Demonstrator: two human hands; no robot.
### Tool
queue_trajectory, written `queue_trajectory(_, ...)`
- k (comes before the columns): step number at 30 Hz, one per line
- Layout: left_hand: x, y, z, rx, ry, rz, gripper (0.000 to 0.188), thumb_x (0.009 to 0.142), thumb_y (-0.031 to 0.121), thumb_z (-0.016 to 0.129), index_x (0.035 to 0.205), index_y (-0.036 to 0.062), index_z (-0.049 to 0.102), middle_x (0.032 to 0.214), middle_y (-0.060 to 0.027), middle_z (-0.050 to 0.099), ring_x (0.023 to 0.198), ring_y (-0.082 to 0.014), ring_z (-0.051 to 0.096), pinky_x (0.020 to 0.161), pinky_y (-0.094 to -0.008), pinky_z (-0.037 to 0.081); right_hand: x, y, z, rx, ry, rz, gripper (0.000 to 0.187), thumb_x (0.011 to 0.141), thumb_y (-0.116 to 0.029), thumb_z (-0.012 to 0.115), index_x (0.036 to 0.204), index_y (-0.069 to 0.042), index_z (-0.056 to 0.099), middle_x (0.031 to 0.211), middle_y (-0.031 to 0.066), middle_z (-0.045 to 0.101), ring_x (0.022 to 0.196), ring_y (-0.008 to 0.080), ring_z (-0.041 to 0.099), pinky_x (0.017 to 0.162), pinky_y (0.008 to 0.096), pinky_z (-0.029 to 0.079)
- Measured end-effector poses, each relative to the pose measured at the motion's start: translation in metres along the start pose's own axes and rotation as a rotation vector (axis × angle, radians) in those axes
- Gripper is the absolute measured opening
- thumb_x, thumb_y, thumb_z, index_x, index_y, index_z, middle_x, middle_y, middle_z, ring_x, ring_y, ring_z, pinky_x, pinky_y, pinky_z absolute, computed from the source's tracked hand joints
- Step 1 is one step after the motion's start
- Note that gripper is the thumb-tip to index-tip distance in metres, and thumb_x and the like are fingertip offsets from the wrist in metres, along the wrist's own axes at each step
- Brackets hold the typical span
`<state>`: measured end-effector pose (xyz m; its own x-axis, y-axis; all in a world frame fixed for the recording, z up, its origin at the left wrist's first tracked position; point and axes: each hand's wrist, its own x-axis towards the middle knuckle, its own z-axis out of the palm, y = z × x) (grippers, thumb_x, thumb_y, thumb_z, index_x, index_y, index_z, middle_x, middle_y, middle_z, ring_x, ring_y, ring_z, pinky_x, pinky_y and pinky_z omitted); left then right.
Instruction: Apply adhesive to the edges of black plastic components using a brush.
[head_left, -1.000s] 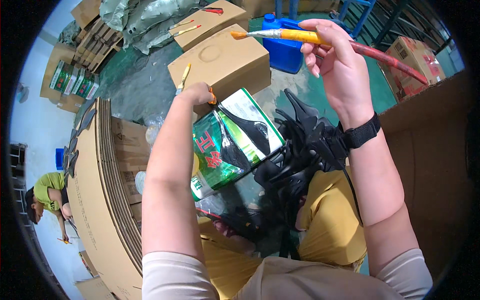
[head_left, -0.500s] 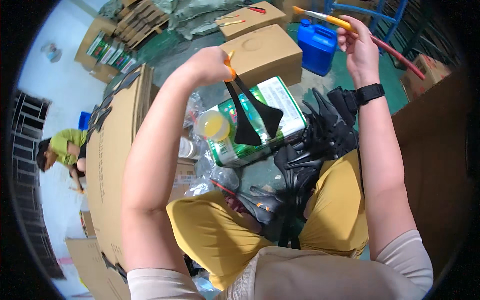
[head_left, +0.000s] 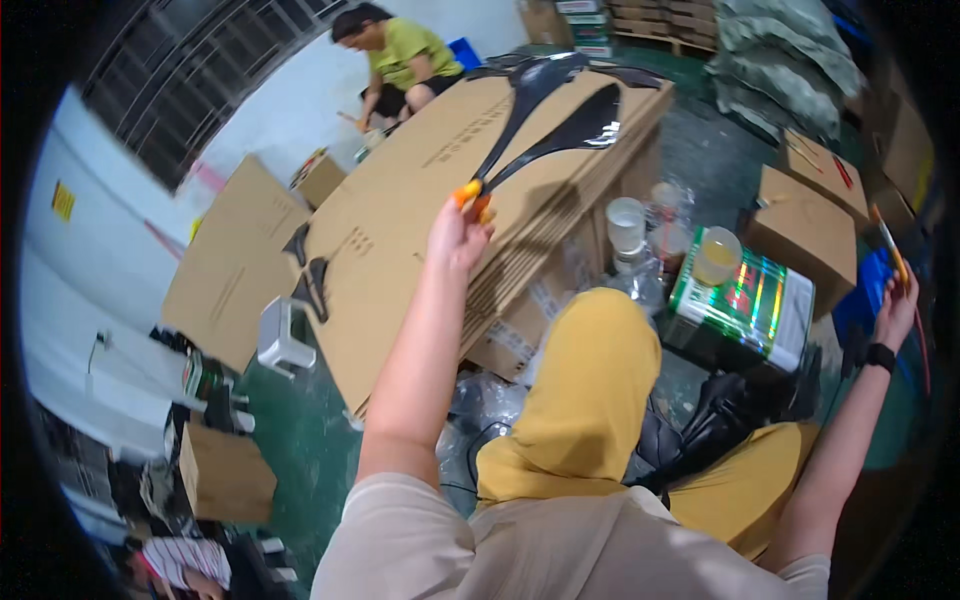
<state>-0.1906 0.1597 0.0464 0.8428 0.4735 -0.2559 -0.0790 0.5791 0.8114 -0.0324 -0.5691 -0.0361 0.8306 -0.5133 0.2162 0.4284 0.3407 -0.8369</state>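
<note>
My left hand (head_left: 460,238), orange covers on its fingertips, pinches the narrow end of a glossy black forked piece (head_left: 575,128). Its two long arms flare into broad paddle ends above a stack of flat cardboard (head_left: 400,215). Smaller black pieces (head_left: 313,288) lie at the stack's left edge, and more lie along its far edge. Out at the right, my right hand (head_left: 897,300) is closed round a paintbrush (head_left: 901,266) with a yellow handle, bristles up; a red length lines up below the hand. A clear cup of yellowish liquid (head_left: 718,256) stands on a green-and-white tin (head_left: 745,308).
Black pieces (head_left: 730,405) are heaped by my legs. Beside the stack stand a white tub (head_left: 627,225) and clear plastic wrap. Cardboard boxes (head_left: 805,225) and a blue jerrycan (head_left: 862,295) are at right. One person (head_left: 415,60) crouches beyond the stack, another (head_left: 185,560) is lower left.
My view has swung left. My left hand has carried the black forked piece from above the tin to over the cardboard stack. My right hand still holds the paintbrush, now at the far right.
</note>
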Motion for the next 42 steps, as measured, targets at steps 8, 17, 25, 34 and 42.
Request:
queue_trajectory(8,-0.140,-0.009,-0.138,-0.390,0.407,0.240,0.017,0.090,0.025,0.052,0.099,0.0114,0.055,0.090,-0.0001,0.057,0.069,-0.0126,0.050,0.058,-0.0261,0.038,0.009,0.052,0.055,0.074,-0.194,0.221,0.031,0.095,-0.025,0.045,0.114,-0.005,0.058,0.081,0.0012,0.056,0.068,0.0069,0.047,0.060,0.0173,0.038)
queue_trajectory(17,-0.214,-0.040,-0.190,-0.589,0.717,0.366,0.016,0.094,0.023,0.046,0.101,0.0120,0.055,0.091,0.0000,0.059,0.076,-0.0124,0.056,0.061,-0.0271,0.044,-0.010,0.099,0.116,-0.027,-0.203,0.243,0.027,0.092,-0.025,0.050,0.110,-0.008,0.060,0.076,-0.0003,0.055,0.059,0.0058,0.048,0.050,0.0165,0.035)
queue_trajectory(25,-0.234,-0.054,-0.201,-0.661,0.805,0.339,0.017,0.096,0.022,0.040,0.103,0.0141,0.053,0.096,-0.0007,0.060,0.078,-0.0132,0.058,0.062,-0.0263,0.047,-0.004,0.113,0.121,-0.107,-0.251,0.186,0.029,0.095,-0.023,0.043,0.115,-0.008,0.058,0.081,0.0008,0.055,0.065,0.0060,0.048,0.054,0.0168,0.035)
queue_trajectory(34,-0.229,-0.061,-0.207,-0.677,0.820,0.384,0.017,0.096,0.021,0.041,0.102,0.0120,0.054,0.096,-0.0004,0.060,0.078,-0.0130,0.056,0.062,-0.0252,0.046,-0.016,0.100,0.128,-0.025,-0.208,0.202,0.029,0.094,-0.023,0.046,0.114,-0.006,0.058,0.081,0.0023,0.056,0.067,0.0075,0.049,0.058,0.0178,0.037)
queue_trajectory(42,-0.225,-0.069,-0.212,-0.750,0.802,0.410,0.020,0.097,0.021,0.040,0.103,0.0093,0.055,0.096,-0.0037,0.062,0.079,-0.0144,0.059,0.063,-0.0249,0.049,-0.002,0.095,0.115,-0.067,-0.278,0.187,0.028,0.094,-0.026,0.048,0.113,-0.008,0.059,0.083,0.0018,0.056,0.068,0.0075,0.049,0.061,0.0175,0.038)
